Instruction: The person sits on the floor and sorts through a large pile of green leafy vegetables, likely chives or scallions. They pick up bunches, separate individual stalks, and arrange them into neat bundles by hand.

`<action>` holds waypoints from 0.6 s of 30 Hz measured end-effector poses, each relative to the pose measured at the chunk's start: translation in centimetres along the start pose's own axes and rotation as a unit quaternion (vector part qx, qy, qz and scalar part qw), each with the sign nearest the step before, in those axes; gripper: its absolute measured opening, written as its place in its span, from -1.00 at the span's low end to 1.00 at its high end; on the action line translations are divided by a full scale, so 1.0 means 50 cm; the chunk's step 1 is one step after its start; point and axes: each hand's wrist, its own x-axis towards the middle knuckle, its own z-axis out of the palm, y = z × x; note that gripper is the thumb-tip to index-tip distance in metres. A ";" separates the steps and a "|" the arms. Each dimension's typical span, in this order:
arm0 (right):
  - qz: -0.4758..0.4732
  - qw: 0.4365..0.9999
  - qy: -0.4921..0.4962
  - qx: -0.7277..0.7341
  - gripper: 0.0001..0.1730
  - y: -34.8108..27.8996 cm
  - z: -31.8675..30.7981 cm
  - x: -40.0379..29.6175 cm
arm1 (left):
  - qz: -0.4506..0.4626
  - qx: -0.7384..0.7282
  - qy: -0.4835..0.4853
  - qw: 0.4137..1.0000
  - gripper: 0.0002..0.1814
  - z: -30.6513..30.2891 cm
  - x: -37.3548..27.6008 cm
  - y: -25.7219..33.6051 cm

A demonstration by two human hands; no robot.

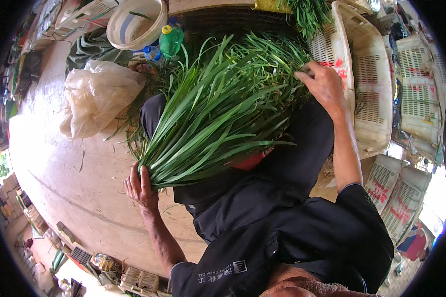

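Note:
A thick bunch of long, flat green leaves, likely garlic chives (pixel 204 130), fans out across my lap. My left hand (pixel 140 187) grips it by the pale stem ends, with the tips spreading up and to the right. Over at the right, my right hand (pixel 321 83) is raised with thumb and fingers curled near each other. It is beside a heap of loose leaves and trimmings (pixel 271 59); whether a thin leaf is pinched in it cannot be made out. The bunch partly covers the heap and my knees.
A white plastic bucket (pixel 133 46) stands at the upper left, near a green bottle with a yellow cap (pixel 170 42). Below them lies a translucent plastic bag (pixel 98 98). White slatted crates (pixel 373 85) line the right side. More green leaves (pixel 308 16) hang at the top.

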 end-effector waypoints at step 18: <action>-0.457 0.888 0.024 -0.041 -0.87 -0.238 0.036 -0.038 | 0.023 0.008 -0.038 0.999 -0.51 -0.026 0.030 -0.012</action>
